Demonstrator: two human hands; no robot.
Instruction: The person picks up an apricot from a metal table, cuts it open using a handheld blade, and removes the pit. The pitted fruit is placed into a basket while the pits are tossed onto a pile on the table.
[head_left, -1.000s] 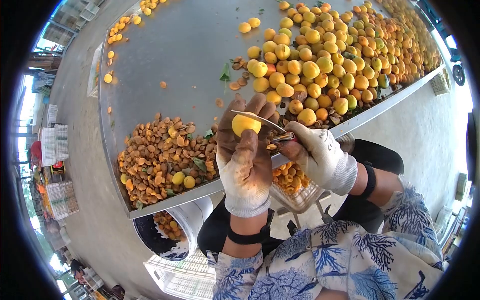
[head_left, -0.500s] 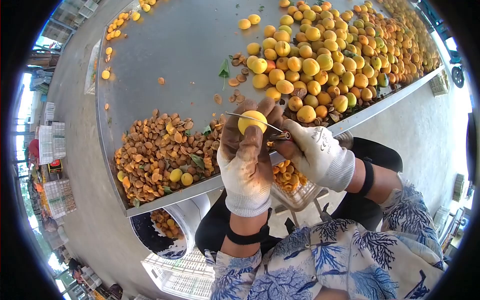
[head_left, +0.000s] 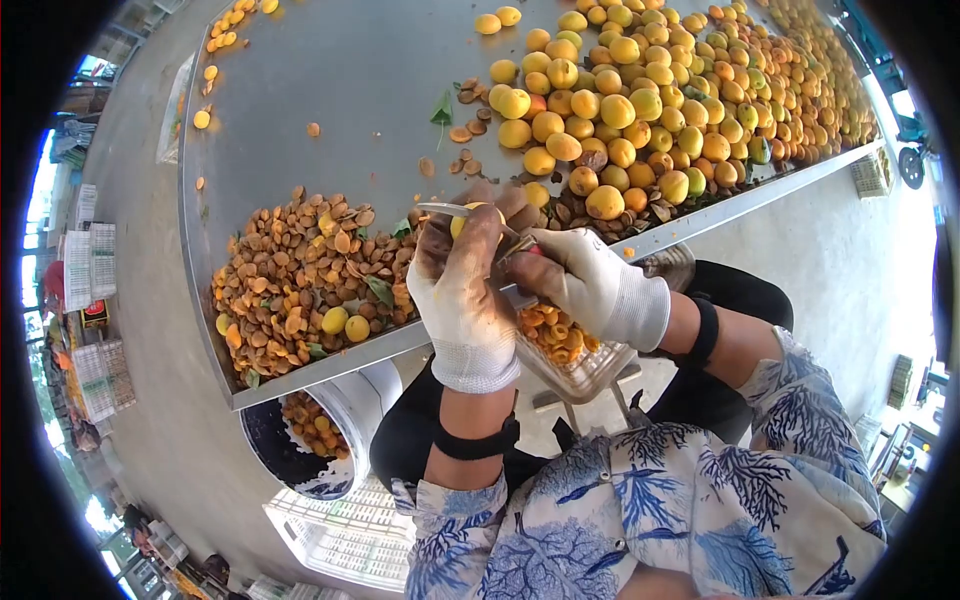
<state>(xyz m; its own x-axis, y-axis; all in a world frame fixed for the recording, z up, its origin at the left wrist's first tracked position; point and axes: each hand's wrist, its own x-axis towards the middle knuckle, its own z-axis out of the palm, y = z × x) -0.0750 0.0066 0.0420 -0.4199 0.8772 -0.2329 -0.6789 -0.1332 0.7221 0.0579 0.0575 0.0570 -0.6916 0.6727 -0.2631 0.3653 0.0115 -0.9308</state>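
My left hand point(head_left: 465, 285), in a stained white glove, is closed around a yellow apricot point(head_left: 462, 226), which shows only in part between the fingers and thumb. My right hand point(head_left: 590, 285), gloved too, grips the handle of a knife point(head_left: 436, 207). Its thin curved blade lies across the fruit and sticks out to the left past my left fingers. Both hands are close together over the front edge of the metal table point(head_left: 300, 150). Brown pits point(head_left: 290, 270) are heaped left of my left hand, and whole apricots point(head_left: 640, 100) are piled beyond my right hand.
Below the hands, a crate point(head_left: 590, 375) holds orange apricot pieces. A white bucket point(head_left: 375, 405) with fruit pieces inside stands under the table's front edge. A white plastic basket point(head_left: 350, 535) lies on the floor. Stacked crates point(head_left: 90, 270) are at the far left.
The knife and my right hand have turned and moved left relative to my left hand. The fingers now cover more of the apricot. The whole view has shifted slightly.
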